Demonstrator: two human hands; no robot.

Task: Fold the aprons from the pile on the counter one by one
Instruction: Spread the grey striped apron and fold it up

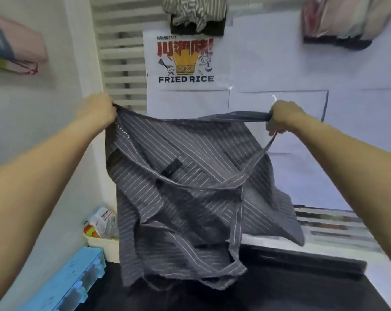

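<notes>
Above the dark tabletop (pixel 279 295), a grey striped apron (pixel 183 187) hangs spread between both hands. Left hand (pixel 98 112) fingers pinch its top left corner; right hand (pixel 286 116) fingers curl round a bunched strap. Its lower hem, blurred, appears to touch the tabletop near the left edge.

bright, even indoor light; soft motion blur throughout, wide-angle bending at the edges.
</notes>
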